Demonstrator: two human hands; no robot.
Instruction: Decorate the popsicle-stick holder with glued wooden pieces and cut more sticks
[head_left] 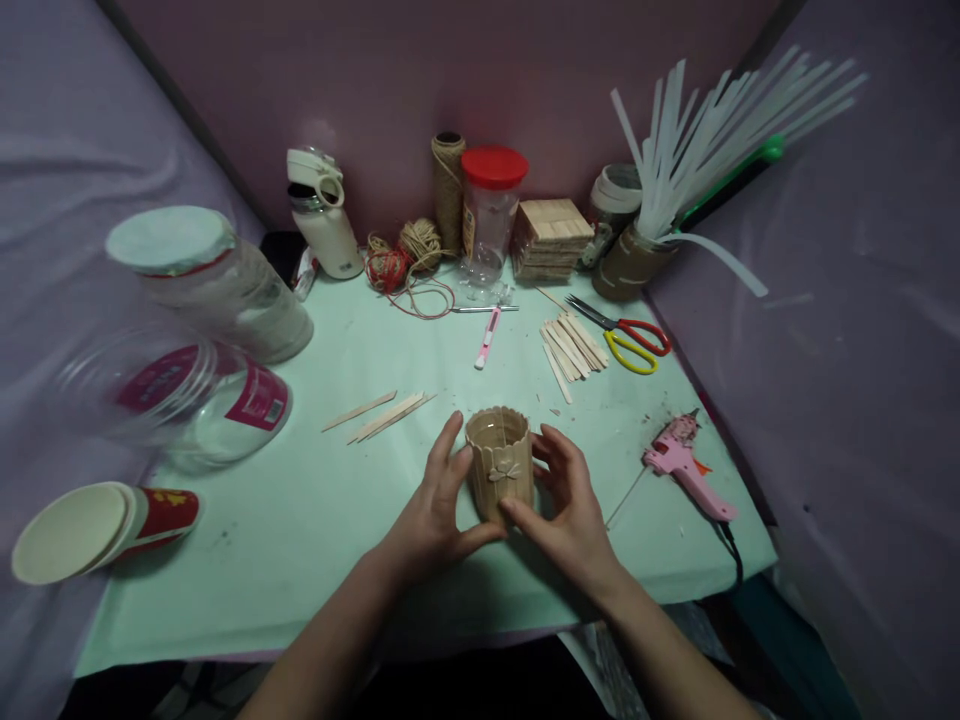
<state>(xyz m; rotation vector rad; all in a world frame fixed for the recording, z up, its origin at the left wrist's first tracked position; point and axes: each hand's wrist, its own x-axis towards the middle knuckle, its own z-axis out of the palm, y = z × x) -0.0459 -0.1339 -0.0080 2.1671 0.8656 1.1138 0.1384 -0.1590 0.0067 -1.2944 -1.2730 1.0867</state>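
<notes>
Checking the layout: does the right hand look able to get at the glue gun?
Likely yes, once the right hand leaves the pot: only a thin rod lies between hand and glue gun.

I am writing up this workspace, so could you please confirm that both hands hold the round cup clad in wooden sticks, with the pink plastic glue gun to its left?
Not quite: the head view shows the pink plastic glue gun to the right of the round cup clad in wooden sticks, not its left. The left hand and right hand do hold it.
</notes>
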